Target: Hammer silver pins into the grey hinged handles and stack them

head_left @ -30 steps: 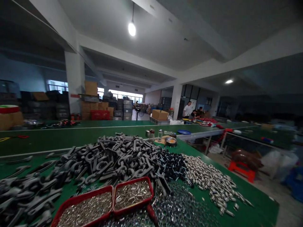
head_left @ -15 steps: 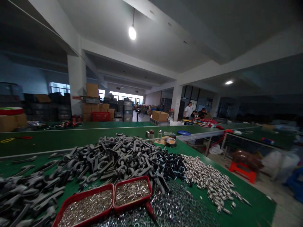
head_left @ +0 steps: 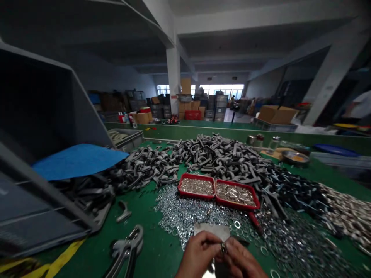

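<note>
Pinching right at the bottom of the view: L hand point(head_left: 198, 255) and R hand point(head_left: 240, 259) meet, both grips pressed together on a small silver ring-shaped part point(head_left: 223, 248), too small to say exactly what it is. Two hands on one tiny piece, prob for control so it doesn't slip. Just beyond them sits a flat steel plate point(head_left: 211, 231), partly behind the fingers, on a big spread of steel washers point(head_left: 185, 216) over the green worktop point(head_left: 153, 251). Next up, two red trays point(head_left: 196, 186) point(head_left: 236, 194) side by side, packed w/ small silvery bits, edges touching, seemingly kept apart so the tiny stuff doesn't mix w/ the loose heaps. Behind those, a huge pile of grey cast shackle parts point(head_left: 214, 154); to the right, black bolts point(head_left: 292, 193) and steel sleeves point(head_left: 348, 216), each kind in its own heap, all within reach. Left of the hands, a grey clamp-like part point(head_left: 127, 247) lies alone, and a tilted grey crate point(head_left: 37, 154) leans in w/ a blue sheet point(head_left: 78, 162) across its mouth.
</note>
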`<state>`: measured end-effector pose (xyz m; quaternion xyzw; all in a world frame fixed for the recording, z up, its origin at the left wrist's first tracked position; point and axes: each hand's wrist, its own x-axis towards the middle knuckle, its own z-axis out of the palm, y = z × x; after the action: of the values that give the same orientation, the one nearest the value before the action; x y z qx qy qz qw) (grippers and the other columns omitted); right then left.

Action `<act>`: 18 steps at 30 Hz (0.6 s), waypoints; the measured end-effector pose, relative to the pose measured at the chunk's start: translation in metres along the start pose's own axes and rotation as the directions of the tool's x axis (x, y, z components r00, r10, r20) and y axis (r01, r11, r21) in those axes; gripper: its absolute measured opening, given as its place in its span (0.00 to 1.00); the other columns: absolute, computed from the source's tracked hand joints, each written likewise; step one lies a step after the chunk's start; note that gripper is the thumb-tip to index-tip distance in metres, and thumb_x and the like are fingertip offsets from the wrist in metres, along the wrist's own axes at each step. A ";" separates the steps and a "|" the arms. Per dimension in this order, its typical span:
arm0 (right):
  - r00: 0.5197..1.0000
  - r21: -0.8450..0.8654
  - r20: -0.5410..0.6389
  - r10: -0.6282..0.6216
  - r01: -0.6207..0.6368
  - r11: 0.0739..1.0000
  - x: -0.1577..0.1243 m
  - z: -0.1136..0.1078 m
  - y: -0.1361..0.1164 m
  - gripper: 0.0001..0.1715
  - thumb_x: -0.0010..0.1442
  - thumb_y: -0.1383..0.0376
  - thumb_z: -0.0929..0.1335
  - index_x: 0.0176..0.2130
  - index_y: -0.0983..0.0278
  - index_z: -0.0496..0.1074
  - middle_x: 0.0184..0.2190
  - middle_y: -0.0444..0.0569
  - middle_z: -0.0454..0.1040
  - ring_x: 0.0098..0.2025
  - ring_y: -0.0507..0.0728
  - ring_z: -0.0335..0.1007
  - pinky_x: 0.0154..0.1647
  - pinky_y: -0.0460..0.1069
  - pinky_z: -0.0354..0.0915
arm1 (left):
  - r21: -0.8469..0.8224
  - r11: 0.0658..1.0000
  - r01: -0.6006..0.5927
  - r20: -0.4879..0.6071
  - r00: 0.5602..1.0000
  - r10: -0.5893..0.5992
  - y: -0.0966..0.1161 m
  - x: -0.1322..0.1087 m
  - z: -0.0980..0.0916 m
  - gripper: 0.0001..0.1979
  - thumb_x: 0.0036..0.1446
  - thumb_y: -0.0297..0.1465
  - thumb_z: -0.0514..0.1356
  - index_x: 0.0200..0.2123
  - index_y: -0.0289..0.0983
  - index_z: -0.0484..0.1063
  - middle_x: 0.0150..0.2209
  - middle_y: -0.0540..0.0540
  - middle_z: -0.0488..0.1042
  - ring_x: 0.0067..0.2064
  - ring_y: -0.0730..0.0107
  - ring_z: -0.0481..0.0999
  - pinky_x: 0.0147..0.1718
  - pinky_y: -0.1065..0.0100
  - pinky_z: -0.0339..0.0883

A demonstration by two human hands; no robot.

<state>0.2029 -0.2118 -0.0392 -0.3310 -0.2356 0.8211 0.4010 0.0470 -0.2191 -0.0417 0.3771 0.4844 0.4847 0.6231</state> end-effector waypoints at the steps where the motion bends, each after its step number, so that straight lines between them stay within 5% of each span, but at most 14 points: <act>1: 1.000 0.022 -0.021 0.021 -0.021 1.000 0.001 0.001 0.002 0.21 0.46 0.56 0.81 0.30 0.63 0.72 0.22 0.39 0.70 0.20 0.44 0.63 0.18 0.37 0.56 | -0.032 0.999 0.009 0.027 1.000 -0.009 -0.003 0.001 -0.003 0.17 0.44 0.40 0.73 0.33 0.34 0.77 0.27 0.45 0.79 0.30 0.65 0.78 0.31 0.67 0.70; 4: 0.999 0.060 -0.033 -0.008 0.010 0.998 -0.001 0.004 0.005 0.22 0.46 0.57 0.82 0.29 0.63 0.70 0.20 0.37 0.68 0.14 0.40 0.51 0.14 0.36 0.47 | -0.141 0.989 0.034 0.060 0.998 -0.026 -0.009 0.000 -0.007 0.18 0.47 0.40 0.71 0.36 0.34 0.77 0.29 0.44 0.79 0.30 0.67 0.78 0.31 0.68 0.69; 7: 0.998 0.074 -0.069 -0.011 0.016 0.997 0.001 0.005 0.007 0.21 0.49 0.58 0.81 0.29 0.63 0.69 0.21 0.37 0.67 0.14 0.41 0.50 0.13 0.37 0.46 | -0.219 0.974 0.054 0.064 0.997 -0.041 -0.010 -0.002 -0.009 0.18 0.49 0.39 0.71 0.38 0.33 0.76 0.30 0.44 0.79 0.30 0.68 0.78 0.32 0.69 0.68; 12: 0.997 0.091 -0.042 0.062 -0.058 0.994 0.004 -0.002 0.011 0.20 0.53 0.59 0.79 0.31 0.63 0.67 0.20 0.36 0.64 0.14 0.40 0.46 0.12 0.36 0.42 | -0.142 0.988 0.066 0.061 0.996 -0.058 -0.008 -0.001 -0.013 0.19 0.47 0.41 0.72 0.36 0.32 0.77 0.28 0.44 0.79 0.29 0.68 0.78 0.29 0.70 0.66; 18: 0.994 -0.052 0.070 -0.081 0.084 0.995 0.004 -0.001 0.015 0.19 0.56 0.57 0.77 0.40 0.59 0.67 0.23 0.38 0.69 0.17 0.45 0.59 0.15 0.39 0.59 | -0.118 0.993 0.023 0.017 1.000 -0.022 -0.011 0.001 -0.014 0.17 0.46 0.40 0.72 0.34 0.33 0.78 0.28 0.45 0.79 0.30 0.69 0.76 0.33 0.69 0.67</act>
<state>0.1947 -0.2172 -0.0510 -0.3040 -0.2850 0.8077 0.4172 0.0358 -0.2204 -0.0563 0.3379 0.4544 0.5025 0.6533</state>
